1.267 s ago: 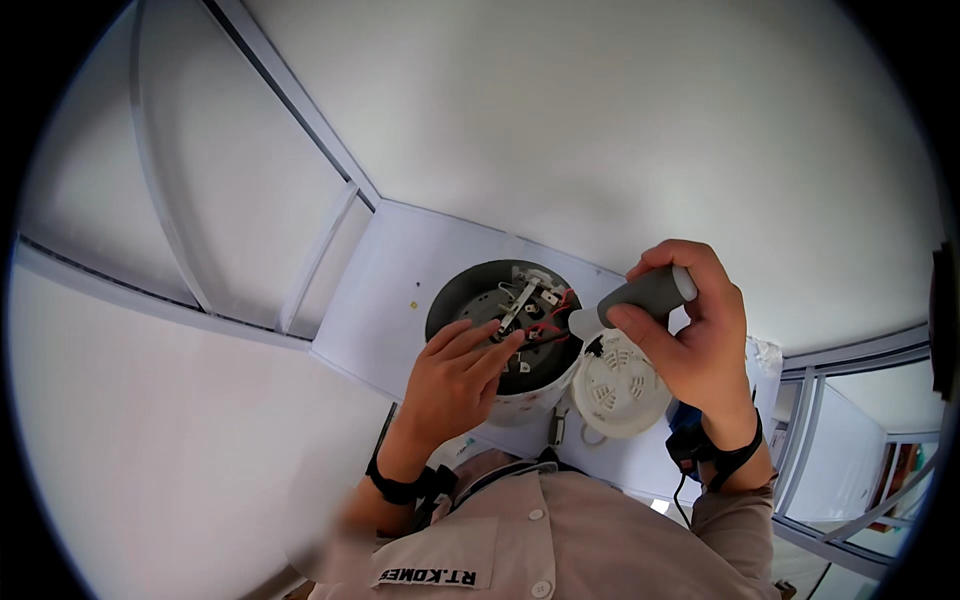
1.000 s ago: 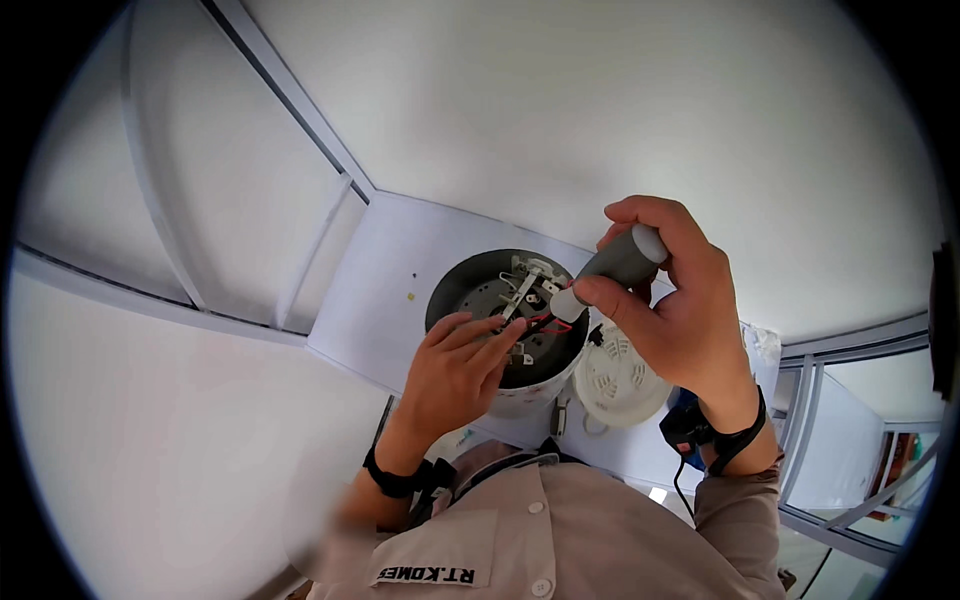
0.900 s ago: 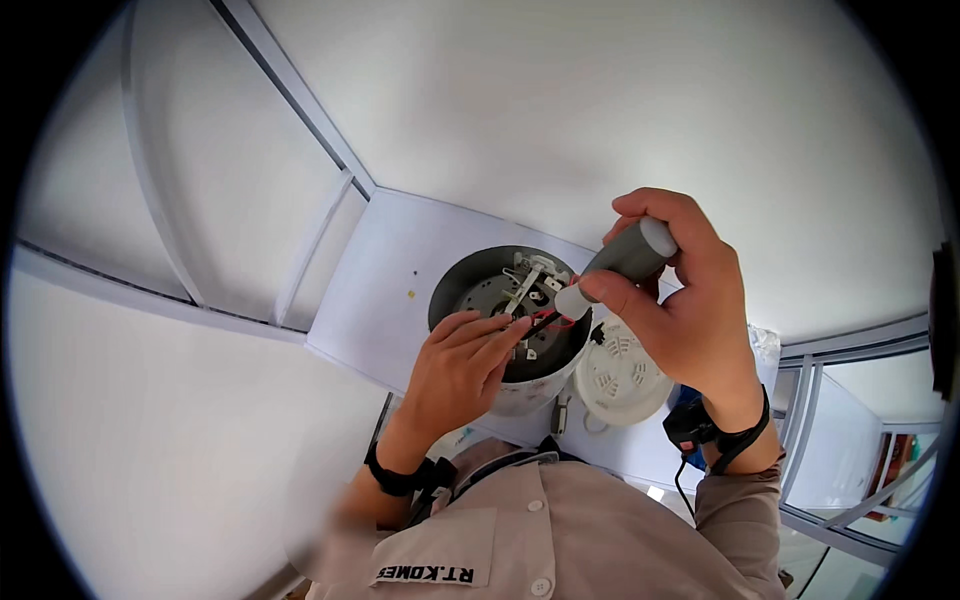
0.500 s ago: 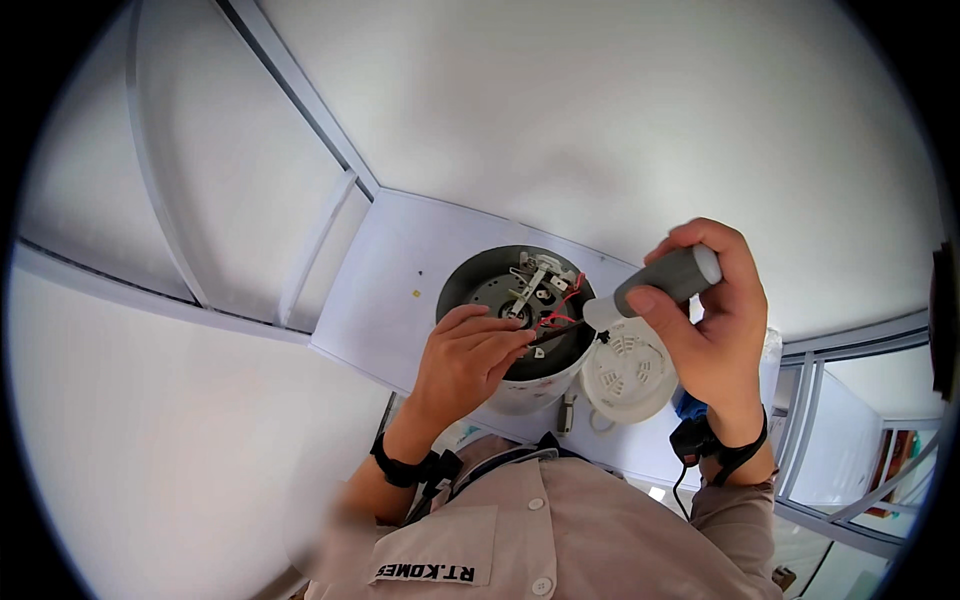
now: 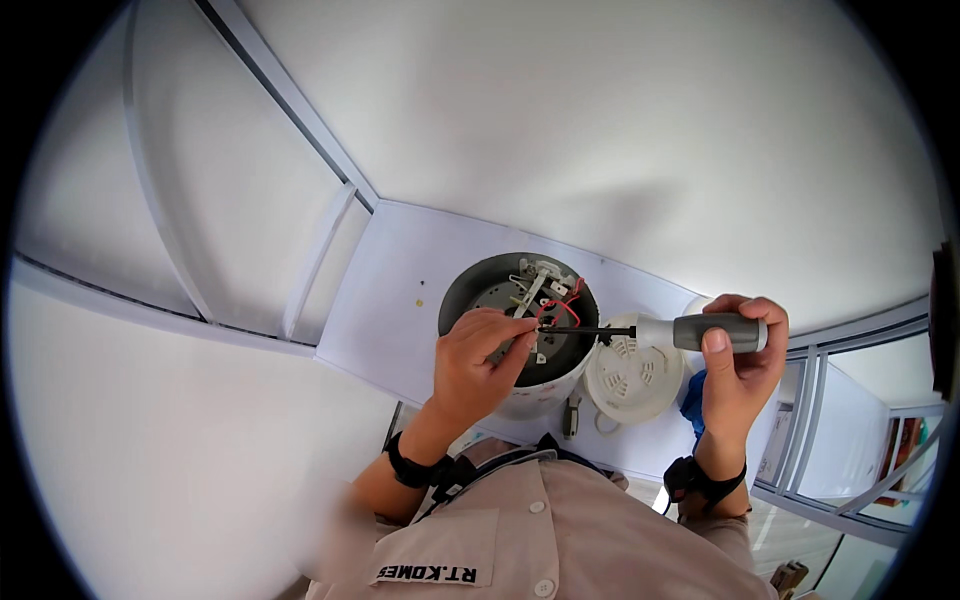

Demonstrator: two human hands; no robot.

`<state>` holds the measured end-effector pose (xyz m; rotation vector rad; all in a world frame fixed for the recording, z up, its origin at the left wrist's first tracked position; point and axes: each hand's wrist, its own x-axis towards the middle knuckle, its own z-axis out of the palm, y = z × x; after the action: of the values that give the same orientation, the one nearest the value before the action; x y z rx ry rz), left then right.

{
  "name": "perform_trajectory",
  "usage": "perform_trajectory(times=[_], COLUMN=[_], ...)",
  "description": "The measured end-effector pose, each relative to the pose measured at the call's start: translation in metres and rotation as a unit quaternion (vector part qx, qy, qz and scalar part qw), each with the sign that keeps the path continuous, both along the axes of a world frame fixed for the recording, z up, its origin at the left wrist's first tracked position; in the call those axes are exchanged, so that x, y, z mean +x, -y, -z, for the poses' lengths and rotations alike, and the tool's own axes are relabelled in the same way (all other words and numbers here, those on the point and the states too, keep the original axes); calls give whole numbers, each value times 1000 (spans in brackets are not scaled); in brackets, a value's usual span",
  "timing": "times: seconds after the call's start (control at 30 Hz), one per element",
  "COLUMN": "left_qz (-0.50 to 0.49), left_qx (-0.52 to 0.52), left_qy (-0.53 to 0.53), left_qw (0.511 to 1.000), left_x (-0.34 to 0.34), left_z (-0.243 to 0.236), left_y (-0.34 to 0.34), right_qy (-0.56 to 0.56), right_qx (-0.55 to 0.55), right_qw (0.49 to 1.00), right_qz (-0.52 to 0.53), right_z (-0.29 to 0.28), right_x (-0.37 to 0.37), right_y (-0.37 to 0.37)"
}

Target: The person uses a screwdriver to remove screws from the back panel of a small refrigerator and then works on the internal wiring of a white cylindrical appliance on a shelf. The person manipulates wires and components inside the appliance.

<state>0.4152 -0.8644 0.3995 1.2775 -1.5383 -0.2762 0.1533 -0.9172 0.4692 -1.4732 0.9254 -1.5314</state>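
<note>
Screwdriver [image 5: 655, 333], one — right hand [image 5: 742, 365] gripping handle, at round housing's [image 5: 462, 292] three o'clock. Left hand [image 5: 476, 360], seven o'clock — pinched at tip; pinched part indistinct. Advised: shaft steady, clear of red wires [image 5: 568, 303].

The screwdriver [image 5: 715, 332] is dark grey and pale grey, with a black rod [image 5: 590, 331]. The pot [image 5: 535, 398] is dark grey inside and white outside, with little reddish spots. Some wires [image 5: 573, 312] are red. The round cover [image 5: 630, 390] is creamy, with bunches of slits. The tabletop [image 5: 385, 300] is whitish. The shirt [image 5: 615, 525] is tan, the wrist straps [image 5: 406, 466] black.
</note>
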Motion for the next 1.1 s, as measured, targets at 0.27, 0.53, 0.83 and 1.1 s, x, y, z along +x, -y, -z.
perform_trajectory(times=[0.27, 0.53, 0.83, 1.1], left_qz=[15, 62, 118, 151], left_qx=[117, 170, 240, 205], left_qy=[-76, -164, -320, -295], left_qw=[990, 970, 909, 921], left_x=[-10, -9, -3, -3], left_z=[-7, -10, -6, 2], left_y=[-8, -10, -5, -1], right_qy=[-10, -3, 116, 238], right_qx=[-8, -27, 66, 249], right_qw=[999, 999, 991, 938], right_qz=[38, 42, 29, 23], right_z=[14, 25, 46, 88], right_x=[-9, -19, -25, -29], right_y=[-12, -20, -18, -16])
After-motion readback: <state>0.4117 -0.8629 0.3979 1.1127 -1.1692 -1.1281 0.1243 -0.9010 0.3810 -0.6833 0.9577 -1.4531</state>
